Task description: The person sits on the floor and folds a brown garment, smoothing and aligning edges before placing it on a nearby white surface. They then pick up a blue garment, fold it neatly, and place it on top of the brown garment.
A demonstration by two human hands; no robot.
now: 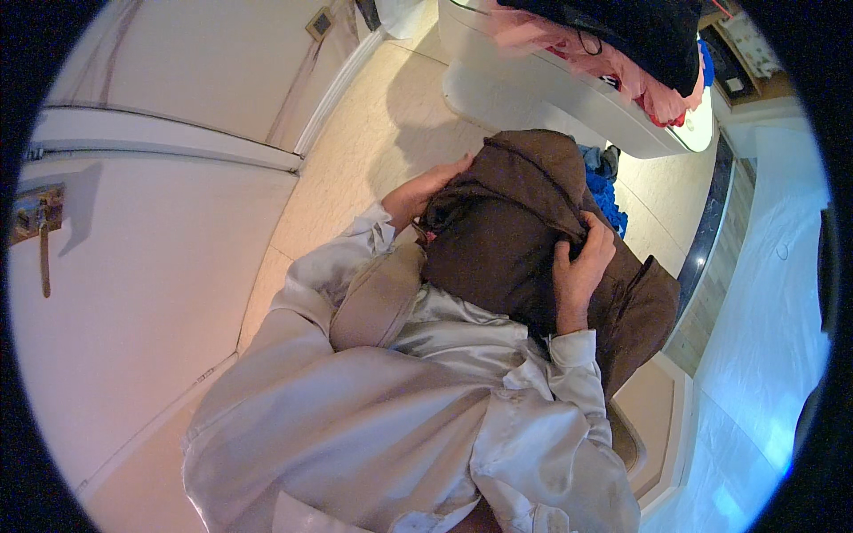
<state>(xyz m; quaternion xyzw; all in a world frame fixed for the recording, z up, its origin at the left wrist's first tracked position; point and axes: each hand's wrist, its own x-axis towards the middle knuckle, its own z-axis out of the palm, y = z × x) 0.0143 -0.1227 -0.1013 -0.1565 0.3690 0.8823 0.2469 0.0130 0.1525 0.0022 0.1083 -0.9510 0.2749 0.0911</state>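
A dark brown garment [489,249] lies bunched across my lap, with seams and folds showing; which kind of garment it is I cannot make out. My left hand [426,191] is at its left edge, fingers running along and partly behind the cloth, gripping it. On the right side, my right hand [586,262] pinches a fold of the same cloth between thumb and fingers. Part of the garment hangs down to the right, past my right wrist. Light satin sleeves cover both my forearms.
A padded beige armrest [378,298] stands by my left forearm. Ahead is a white rounded table [533,98] bearing a black garment [622,35] and pink tulle [542,35]. Blue cloth [606,195] lies beyond my lap. A white door [142,320] is at left, translucent sheeting [764,293] at right.
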